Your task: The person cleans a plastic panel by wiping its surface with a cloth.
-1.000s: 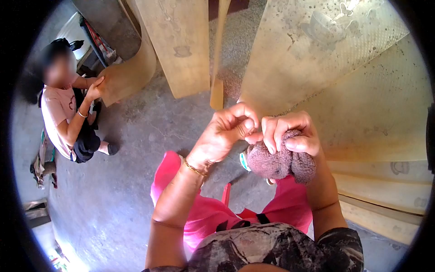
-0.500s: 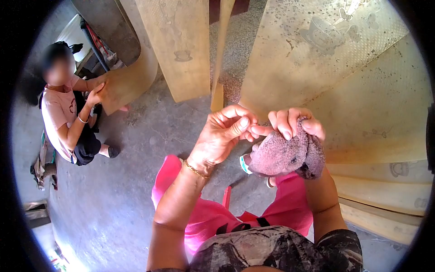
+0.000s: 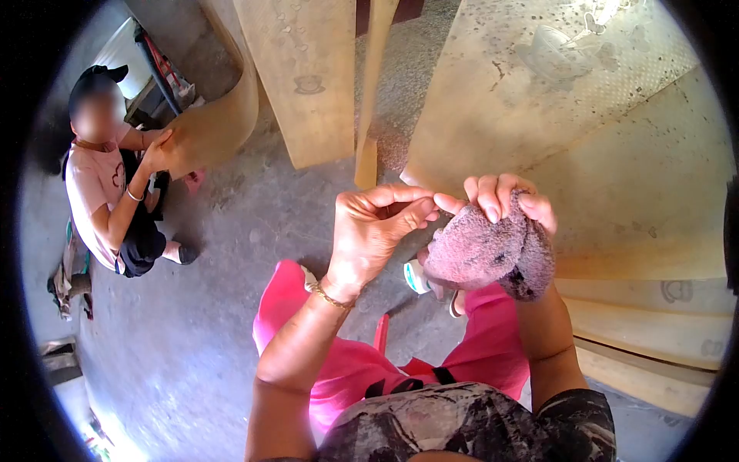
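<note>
The right hand (image 3: 504,200) gripped a mauve, fuzzy, bundled cloth (image 3: 493,250) by its upper edge, holding it in the air above the grey concrete floor (image 3: 192,331), in front of the wearer's bright pink trousers (image 3: 346,377). The left hand (image 3: 373,231) was closed in a pinch, thumb against forefinger, just beside the right forefinger's tip; it perhaps held something thin, too fine to make out. A white and teal object (image 3: 416,277) showed partly below the cloth's left edge. Large, translucent, yellow-brown sheets (image 3: 616,177) spread beyond the right hand. Towards the floor's far left corner, a crouching person in a pink shirt (image 3: 96,181) held a curved amber sheet (image 3: 219,127) with both hands.
</note>
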`<action>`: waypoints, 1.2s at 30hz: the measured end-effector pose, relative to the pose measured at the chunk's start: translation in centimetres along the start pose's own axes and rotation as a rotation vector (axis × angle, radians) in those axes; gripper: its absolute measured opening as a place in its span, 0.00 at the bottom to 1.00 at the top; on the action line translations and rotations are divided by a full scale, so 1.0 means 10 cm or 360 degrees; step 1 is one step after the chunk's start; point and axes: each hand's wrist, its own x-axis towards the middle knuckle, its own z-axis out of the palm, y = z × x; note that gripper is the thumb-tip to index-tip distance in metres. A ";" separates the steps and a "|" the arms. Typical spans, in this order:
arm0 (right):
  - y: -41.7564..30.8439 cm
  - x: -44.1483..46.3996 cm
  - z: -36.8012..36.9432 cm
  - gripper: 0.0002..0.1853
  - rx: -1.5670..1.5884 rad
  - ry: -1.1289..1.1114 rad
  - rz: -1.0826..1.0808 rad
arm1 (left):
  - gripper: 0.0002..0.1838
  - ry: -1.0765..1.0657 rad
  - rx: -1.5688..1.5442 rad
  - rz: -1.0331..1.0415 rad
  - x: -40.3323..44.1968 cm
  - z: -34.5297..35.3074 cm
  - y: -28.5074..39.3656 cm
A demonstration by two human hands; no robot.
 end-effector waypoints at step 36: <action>-0.18 0.00 0.01 0.11 -0.0542 -0.0192 0.0330 | 0.05 -0.0280 0.0811 -0.0055 0.06 -0.18 0.11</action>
